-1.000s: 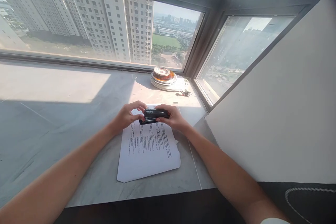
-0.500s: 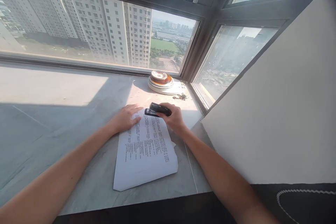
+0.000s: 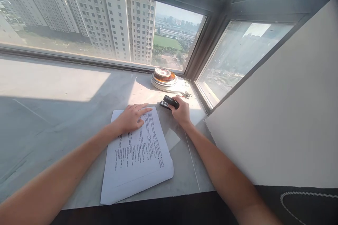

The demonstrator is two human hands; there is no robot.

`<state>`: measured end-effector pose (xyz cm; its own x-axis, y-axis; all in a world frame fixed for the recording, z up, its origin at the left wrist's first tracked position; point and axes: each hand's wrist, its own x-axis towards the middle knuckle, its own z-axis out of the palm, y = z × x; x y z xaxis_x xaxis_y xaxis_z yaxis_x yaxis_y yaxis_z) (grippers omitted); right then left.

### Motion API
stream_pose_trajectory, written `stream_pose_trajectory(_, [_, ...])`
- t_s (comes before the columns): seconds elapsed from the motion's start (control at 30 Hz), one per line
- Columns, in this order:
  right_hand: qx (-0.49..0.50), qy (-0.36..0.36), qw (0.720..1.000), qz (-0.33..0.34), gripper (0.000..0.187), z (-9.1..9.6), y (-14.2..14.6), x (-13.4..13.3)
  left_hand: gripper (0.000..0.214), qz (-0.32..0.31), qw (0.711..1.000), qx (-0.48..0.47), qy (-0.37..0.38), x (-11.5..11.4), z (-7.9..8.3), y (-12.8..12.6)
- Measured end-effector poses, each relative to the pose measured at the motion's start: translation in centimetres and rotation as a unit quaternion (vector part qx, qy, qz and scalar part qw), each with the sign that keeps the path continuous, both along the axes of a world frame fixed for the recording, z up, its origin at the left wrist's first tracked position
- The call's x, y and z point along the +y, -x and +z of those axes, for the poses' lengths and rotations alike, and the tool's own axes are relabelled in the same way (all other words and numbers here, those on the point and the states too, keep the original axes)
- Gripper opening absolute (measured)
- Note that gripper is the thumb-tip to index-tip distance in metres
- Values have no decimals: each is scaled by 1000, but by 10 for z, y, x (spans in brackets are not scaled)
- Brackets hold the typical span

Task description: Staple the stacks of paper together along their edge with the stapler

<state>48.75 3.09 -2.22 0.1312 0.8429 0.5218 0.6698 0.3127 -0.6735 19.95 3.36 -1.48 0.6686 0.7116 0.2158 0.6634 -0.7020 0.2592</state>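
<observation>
Since the frame half a second ago, the black stapler [image 3: 169,100] has gone from over the far right corner of the printed sheets [image 3: 142,163] to a place clear of them, and the sheets lie farther left and nearer the person. Right hand [image 3: 181,110] is closed round the stapler's rear end, its mouth pointing left with top and base parted; whether the base rests on the counter [image 3: 74,123] cannot be told. Left hand [image 3: 131,117] lies palm down on the far part of the sheets, fingers loosely spread, gripping nothing. As far along as things look, the stapler is off the sheets but not yet let go, and the left hand has not lifted from them. No staple can be made out from here; the left hand covers part of the far end, so whether the sheets are fastened stays unclear. They run from under the left hand back toward the counter's front edge, print facing up. Just beyond the right hand is a small dark cluster [image 3: 186,95], and farther off, a stack of round, plate-like things [image 3: 164,84].
</observation>
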Motion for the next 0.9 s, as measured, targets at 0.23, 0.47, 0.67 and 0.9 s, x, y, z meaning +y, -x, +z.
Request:
stream_pose_trajectory(0.23, [-49,16,994,98,36,4,-2,1,48,1,1000,-21,-12,2,-2,0])
stream_pose_trajectory(0.47, [-118,12,970,213,41,10,-7,-1,59,-1,998,-55,4,0,-3,0])
stream_pose_trajectory(0.67, [-148,10,955,258,38,12,-2,-8,52,-45,997,-64,19,-3,3,-4])
stream_pose_trajectory(0.9, [-151,16,956,252,37,11,-2,-8,46,-2,995,-95,1,-1,2,-3])
